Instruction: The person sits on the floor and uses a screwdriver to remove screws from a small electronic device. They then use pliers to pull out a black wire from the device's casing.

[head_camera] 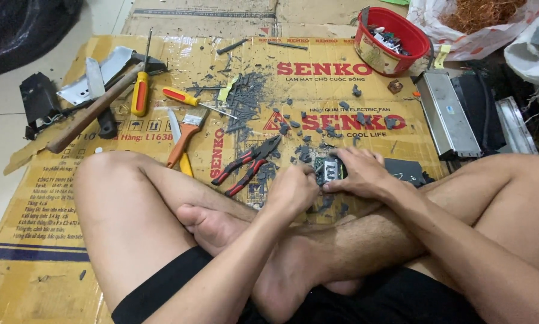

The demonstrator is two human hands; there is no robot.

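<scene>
A person sits cross-legged on a flat cardboard sheet on the floor. The left hand is curled into a fist and the right hand lies flat; both touch a small dark block between them. Red-handled pliers lie just beside the left hand. Grey bits are scattered around. Farther off lie a hammer, a yellow screwdriver and a red bucket.

Floor workshop: hammer, pliers, copper scrap
</scene>
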